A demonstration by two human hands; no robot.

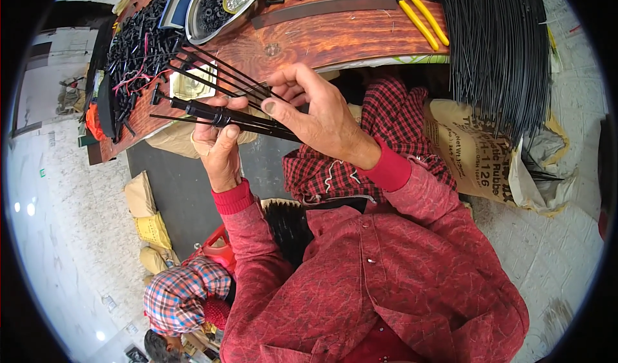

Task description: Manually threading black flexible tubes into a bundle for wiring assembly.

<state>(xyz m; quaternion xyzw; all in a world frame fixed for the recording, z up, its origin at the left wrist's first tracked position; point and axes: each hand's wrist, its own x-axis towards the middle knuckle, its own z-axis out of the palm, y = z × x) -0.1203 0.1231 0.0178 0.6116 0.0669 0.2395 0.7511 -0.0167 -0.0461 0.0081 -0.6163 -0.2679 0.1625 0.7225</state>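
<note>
My left hand (220, 154) is closed around what looks like a black umbrella frame (199, 110), a thick tube with a ringed collar and several thin rods. It tilts down to the right, and its lower end passes behind my right forearm. The thin black ribs (212, 73) fan out toward the upper left. My right hand (318, 109) is closed at the right end of these ribs, thumb and fingers bent around them; the exact pinch point is partly hidden.
On the wooden table (347, 38) are a metal bowl (193, 25) of small black parts, a heap of black connectors (138, 54), a flat dark strip (322, 10) and yellow-handled pliers (425, 22). Long black rods (496, 54) hang over its right side above a sack (470, 150). Another person (180, 298) sits lower left.
</note>
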